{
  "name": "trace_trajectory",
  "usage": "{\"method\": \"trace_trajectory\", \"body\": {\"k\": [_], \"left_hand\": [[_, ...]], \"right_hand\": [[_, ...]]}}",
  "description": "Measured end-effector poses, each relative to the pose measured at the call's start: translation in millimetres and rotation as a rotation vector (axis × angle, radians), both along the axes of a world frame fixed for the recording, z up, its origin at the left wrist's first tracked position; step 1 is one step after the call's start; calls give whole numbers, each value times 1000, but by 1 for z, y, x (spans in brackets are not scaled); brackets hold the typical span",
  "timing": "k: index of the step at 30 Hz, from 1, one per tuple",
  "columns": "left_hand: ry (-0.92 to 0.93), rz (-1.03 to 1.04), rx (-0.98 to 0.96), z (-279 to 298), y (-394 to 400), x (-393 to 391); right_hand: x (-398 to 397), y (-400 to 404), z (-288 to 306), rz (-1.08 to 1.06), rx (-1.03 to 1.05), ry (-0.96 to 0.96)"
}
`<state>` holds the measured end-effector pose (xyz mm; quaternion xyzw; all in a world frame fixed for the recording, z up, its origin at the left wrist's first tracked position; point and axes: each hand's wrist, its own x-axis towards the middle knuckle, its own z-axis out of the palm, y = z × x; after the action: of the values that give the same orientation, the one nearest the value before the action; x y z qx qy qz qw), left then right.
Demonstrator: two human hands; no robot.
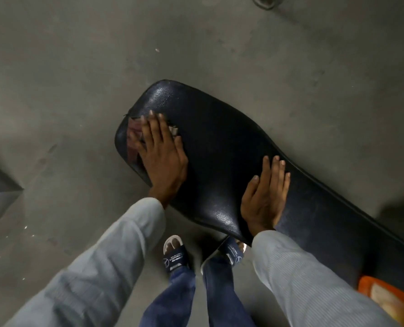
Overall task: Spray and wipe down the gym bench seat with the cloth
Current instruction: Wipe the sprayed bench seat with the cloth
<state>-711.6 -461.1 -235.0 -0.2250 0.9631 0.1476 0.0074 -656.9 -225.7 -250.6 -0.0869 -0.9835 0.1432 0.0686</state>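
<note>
dim overhead light, soft blur, warped edges.

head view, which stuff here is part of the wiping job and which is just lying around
Part of the job:
- bench seat
- cloth, pressed flat under the left hand
- right hand, resting flat on the seat

Just lying about:
- orange object at lower right
- sandals

left hand (159, 153): we press it flat on cloth (135, 140), near bench seat (220, 147) end
right hand (266, 194): flat on seat, fingers straight
floor (78, 67): grey
</note>
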Motion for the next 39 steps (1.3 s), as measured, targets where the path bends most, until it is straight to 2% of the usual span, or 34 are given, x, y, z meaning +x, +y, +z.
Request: {"method": "trace_trajectory", "body": {"k": [2, 7, 9, 13, 16, 18, 20, 23, 25, 28, 34, 36, 39], "left_hand": [[18, -56, 0, 0, 25, 5], [-20, -512, 25, -2, 83, 83], [-10, -530, 23, -4, 77, 91], [58, -384, -28, -3, 40, 60], [139, -244, -79, -10, 0, 8], [139, -127, -45, -11, -11, -13], [141, -140, 9, -11, 4, -6], [232, -306, 185, -8, 27, 32], [349, -201, 331, -3, 19, 44], [449, 149, 357, -4, -6, 49], [466, 363, 358, -39, -6, 56], [429, 423, 296, -40, 1, 43], [355, 459, 204, -39, 4, 32]], "right_hand": [[0, 1, -1, -2, 4, -8], [0, 0, -2, -9, -2, -14], [0, -1, -2, -5, -5, -27], [0, -10, 9, 40, -83, 6], [-14, -37, 20, 199, -139, 56], [-29, -53, 21, 270, -180, 67], [-45, -64, 23, 268, -269, 63], [-64, -87, 34, 370, -367, 54], [-69, -104, 39, 580, -317, 59], [-69, -125, 31, 915, -181, 38], [-119, -188, 25, 1183, 41, 78], [-146, -203, 25, 1183, 98, 66], [-175, -187, 20, 897, 96, 8]]}}
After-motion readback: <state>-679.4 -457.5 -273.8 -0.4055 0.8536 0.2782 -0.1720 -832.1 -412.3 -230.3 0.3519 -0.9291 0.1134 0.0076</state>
